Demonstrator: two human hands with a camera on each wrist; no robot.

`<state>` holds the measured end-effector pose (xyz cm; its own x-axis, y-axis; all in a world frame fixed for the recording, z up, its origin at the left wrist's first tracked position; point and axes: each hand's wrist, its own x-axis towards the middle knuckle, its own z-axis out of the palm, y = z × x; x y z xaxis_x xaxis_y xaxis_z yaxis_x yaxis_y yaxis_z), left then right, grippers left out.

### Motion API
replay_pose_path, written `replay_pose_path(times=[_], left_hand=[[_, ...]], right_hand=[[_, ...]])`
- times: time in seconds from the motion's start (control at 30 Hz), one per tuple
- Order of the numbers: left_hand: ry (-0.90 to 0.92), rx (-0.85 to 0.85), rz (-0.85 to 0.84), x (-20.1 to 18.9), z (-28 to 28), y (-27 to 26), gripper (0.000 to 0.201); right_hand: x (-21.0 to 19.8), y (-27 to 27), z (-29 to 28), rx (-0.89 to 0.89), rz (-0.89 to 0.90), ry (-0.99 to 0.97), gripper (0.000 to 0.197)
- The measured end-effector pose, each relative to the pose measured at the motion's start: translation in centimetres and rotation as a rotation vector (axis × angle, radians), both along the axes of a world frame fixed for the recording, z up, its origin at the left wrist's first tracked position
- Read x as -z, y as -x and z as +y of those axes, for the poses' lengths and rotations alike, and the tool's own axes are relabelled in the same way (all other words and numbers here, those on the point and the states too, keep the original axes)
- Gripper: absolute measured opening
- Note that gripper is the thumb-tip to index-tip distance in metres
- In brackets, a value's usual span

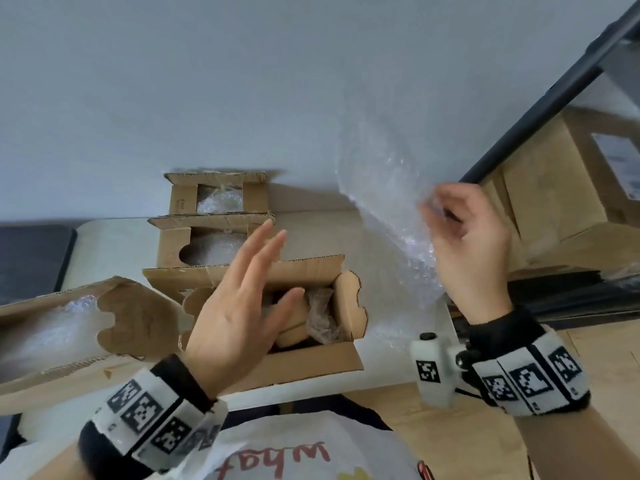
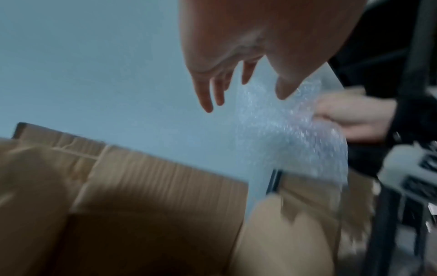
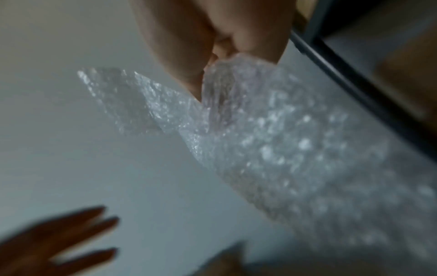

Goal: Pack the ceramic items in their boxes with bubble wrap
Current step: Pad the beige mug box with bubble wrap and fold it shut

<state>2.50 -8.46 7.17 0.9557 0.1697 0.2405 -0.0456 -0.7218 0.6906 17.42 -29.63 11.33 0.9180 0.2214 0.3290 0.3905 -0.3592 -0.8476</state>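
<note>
Closest to the head camera, the left hand (image 1: 239, 306) is raised with straight, spread fingers, holding nothing, palm turned toward the sheet of bubble wrap (image 1: 388, 209). Below and behind it sits an open box (image 1: 311, 362) on the white table (image 1: 114, 240). The right hand (image 1: 467, 251) pinches the sheet near one edge, so the wrap hangs in the air to that hand's left, between the two hands.

The step in hand looks like readying a fresh sheet for the open box. The next move likely calls for the left hand to catch the free edge, so both hands can spread the sheet and lower it toward the box without snagging the flaps.

No ceramic item shows plainly: inside the open box only tan shapes and crumpled brown paper (image 1: 322, 317) can be made out, partly hidden by the left hand. Three more boxes beyond and left of that hand show wrap through their flaps; their contents are hidden. Both wrist views are blurred.
</note>
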Motion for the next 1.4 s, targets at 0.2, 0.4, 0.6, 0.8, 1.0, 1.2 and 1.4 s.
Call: replay_pose_path(times=[0.2,0.4,0.6,0.8,1.0,1.2,1.4], left_hand=[[0.639,-0.124,0.207,-3.7,3.7,-4.1,0.09],[0.985,-0.017,0.298,-3.7,5.8,-5.1,0.027],[0.988,-0.142,0.202,-2.7,6.9,-4.4,0.016],[1.208,-0.157,0.194,-3.0,7.9,-3.8,0.035],[0.966,-0.085,0.172,-4.0,8.2,-2.5,0.037],[0.445,-0.024,0.243,-4.3,6.2,-2.8,0.008],[0.654,0.186,0.224,-4.4,1.6,-2.6,0.045]], right_hand=[[-1.6,-0.2,3.4,-0.413,0.784,-0.405,0.02],[-0.3,-0.2,4.5,-0.548,0.906,-0.388,0.026],[1.0,-0.2,3.2,-0.576,0.83,-0.227,0.071],[1.6,0.4,3.1,-0.502,0.642,-0.339,0.026],[1.6,-0.3,2.5,-0.591,0.832,-0.394,0.041],[1.6,-0.3,3.7,-0.449,0.562,0.214,0.074],[1.1,1.6,5.8,-0.396,0.472,0.213,0.09]])
